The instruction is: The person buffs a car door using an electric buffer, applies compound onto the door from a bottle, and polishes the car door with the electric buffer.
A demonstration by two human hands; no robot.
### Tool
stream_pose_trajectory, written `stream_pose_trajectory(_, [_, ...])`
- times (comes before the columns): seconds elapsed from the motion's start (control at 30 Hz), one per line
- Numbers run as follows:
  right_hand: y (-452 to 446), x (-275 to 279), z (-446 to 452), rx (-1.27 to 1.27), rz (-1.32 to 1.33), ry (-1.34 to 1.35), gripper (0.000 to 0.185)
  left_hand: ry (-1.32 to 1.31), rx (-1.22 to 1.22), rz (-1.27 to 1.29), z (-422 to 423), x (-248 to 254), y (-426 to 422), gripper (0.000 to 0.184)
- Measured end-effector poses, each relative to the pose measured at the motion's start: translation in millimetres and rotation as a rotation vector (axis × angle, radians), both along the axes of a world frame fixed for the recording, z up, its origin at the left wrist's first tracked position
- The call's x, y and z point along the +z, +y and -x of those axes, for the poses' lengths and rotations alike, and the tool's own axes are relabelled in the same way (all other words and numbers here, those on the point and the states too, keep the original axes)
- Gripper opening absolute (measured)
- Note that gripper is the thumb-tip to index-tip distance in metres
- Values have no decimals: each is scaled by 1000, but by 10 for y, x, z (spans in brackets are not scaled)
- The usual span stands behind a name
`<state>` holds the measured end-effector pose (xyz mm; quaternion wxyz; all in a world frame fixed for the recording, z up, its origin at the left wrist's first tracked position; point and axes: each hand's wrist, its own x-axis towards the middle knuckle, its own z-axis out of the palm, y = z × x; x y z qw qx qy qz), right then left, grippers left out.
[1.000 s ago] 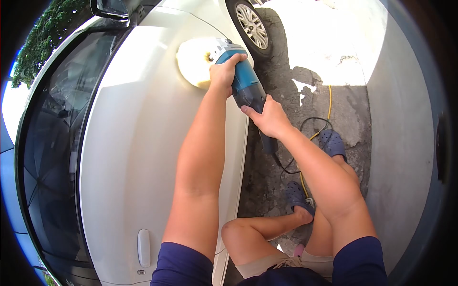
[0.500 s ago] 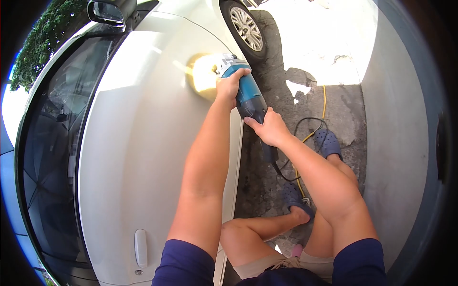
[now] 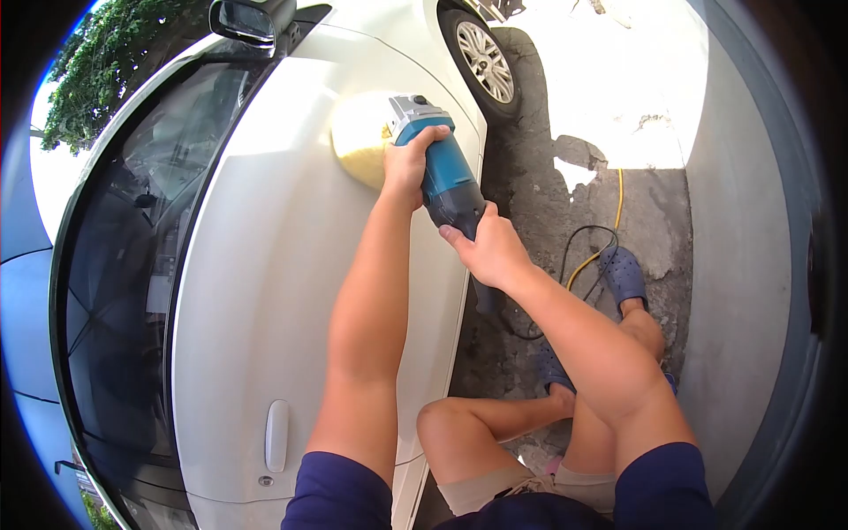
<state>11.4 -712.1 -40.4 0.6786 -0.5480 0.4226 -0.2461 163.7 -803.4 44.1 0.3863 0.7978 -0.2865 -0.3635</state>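
A blue and dark grey power polisher (image 3: pixel 449 170) is held in both my hands against a white car door (image 3: pixel 265 265). My left hand (image 3: pixel 410 166) wraps round its blue front part, just behind the silver head. Farther back, my right hand (image 3: pixel 493 249) grips the dark rear body. The round, pale yellow pad (image 3: pixel 358 141) lies against the upper part of the door panel; part of it is hidden by the tool and my left hand.
The door handle (image 3: pixel 277 435) is low on the door, the side mirror (image 3: pixel 243 22) at the top. A wheel (image 3: pixel 484 62) stands beyond the pad. A black cord and a yellow cable (image 3: pixel 620 203) lie near my shoes. A grey wall (image 3: pixel 738 265) rises at right.
The polisher and both hands have shifted left relative to the wheel and the door's edge. The view has also moved, so the car appears farther right and slightly lower than half a second ago.
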Motion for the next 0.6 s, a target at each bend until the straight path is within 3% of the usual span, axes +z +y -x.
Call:
stream_pose_trajectory(0.17, [130, 218, 96, 10, 9, -51, 78, -14, 15, -29, 92, 240, 151, 58])
stream_pose_trajectory(0.6, [316, 213, 140, 63, -33, -31, 81, -52, -38, -53, 62, 210, 378, 65])
